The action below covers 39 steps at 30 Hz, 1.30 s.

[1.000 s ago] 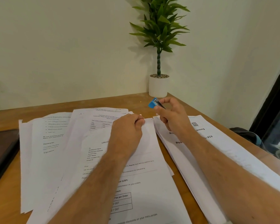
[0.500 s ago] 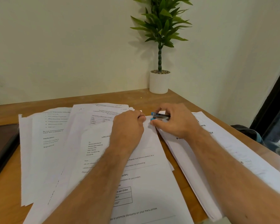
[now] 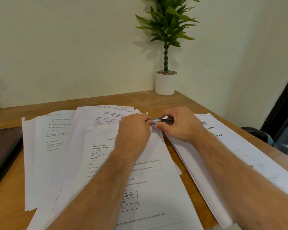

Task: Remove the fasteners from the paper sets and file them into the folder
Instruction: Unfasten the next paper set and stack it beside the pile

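The papers (image 3: 150,193) under my arms are white with black print, and the sheet nearest me carries a small black-ruled table. The stapler (image 3: 163,121) I pinch in my right hand (image 3: 181,125) is bright blue at its tip with a dark, shiny metal body. My desk (image 3: 7,211) is warm orange-brown wood. At its left edge lies a dark brown folder (image 3: 2,150). The plant (image 3: 166,27) has green leaves and a green banded stem, in a plain white pot (image 3: 165,85). The wall (image 3: 65,47) is pale cream.

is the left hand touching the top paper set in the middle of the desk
Touching. The head view shows the left hand resting knuckles-up on the white printed paper set, fingers curled at its top corner beside the blue-tipped metal staple remover.
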{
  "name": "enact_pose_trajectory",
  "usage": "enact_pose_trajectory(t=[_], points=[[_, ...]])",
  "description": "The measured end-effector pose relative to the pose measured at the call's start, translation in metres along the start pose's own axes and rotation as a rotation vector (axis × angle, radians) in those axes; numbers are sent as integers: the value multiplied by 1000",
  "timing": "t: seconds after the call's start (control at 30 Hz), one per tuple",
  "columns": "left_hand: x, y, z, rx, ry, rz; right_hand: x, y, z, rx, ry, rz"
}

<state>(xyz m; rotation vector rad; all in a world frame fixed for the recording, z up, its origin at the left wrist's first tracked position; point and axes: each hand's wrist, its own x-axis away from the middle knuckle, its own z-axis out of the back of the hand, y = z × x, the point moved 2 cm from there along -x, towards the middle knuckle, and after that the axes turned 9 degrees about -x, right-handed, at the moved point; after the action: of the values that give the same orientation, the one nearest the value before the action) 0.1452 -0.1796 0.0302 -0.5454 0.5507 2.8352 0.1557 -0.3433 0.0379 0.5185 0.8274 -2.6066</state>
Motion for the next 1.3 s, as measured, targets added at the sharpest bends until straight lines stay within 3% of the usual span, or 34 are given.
enact_pose_trajectory(t=[0.67,0.9,1.3], points=[[-2,8,6,-76,-128,26,-2,6,1,-45,-43,-39],[0,4,7,-37,-74,23,-2,2,0,-46,-68,-64],[-4,6,7,-76,-135,25,1,-3,3,-75,-76,-38]])
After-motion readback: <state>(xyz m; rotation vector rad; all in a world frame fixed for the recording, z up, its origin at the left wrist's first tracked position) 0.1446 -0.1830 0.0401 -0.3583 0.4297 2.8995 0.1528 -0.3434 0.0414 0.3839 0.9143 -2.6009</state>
